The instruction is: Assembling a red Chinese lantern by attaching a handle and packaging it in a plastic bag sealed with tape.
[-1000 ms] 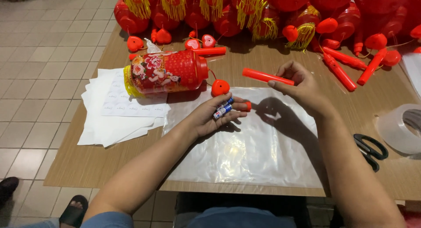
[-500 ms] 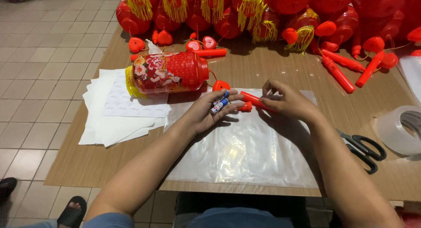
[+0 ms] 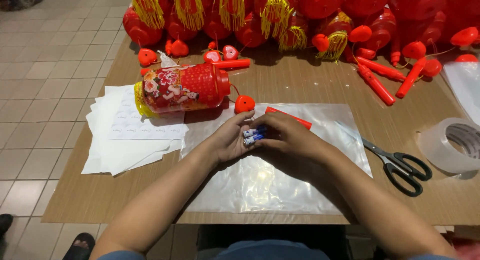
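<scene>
Closest to me, my two forearms are reaching up from the bottom edge and meeting over a clear plastic sheet [image 3: 260,185] that is lying flat on the wooden table [image 3: 100,200]. My left hand [image 3: 231,140] is lying palm up and cupped, and two small batteries [image 3: 253,135] with blue and silver ends are resting side by side in its fingers. My right hand [image 3: 290,137] is curling over them from the right, its fingertips touching the batteries; a red stick [image 3: 290,118] is showing just past its knuckles, and I cannot tell whether the hand is gripping it or only covering it.

To the left, a stack of white paper sheets [image 3: 120,145] is overlapping the table's edge side. To the right, black-handled scissors [image 3: 400,165] are lying partly on the plastic sheet, and a roll of clear tape [image 3: 450,145] is sitting just beyond them.

A little farther, a red lantern [image 3: 182,87] with a flowered picture and a yellow fringe is lying on its side, touching the paper, with a small red heart piece [image 3: 244,103] beside it.

Farthest off, a heap of red lanterns with yellow tassels [image 3: 280,15] is filling the back of the table, with loose red sticks [image 3: 380,80] lying in front of it on the right.
</scene>
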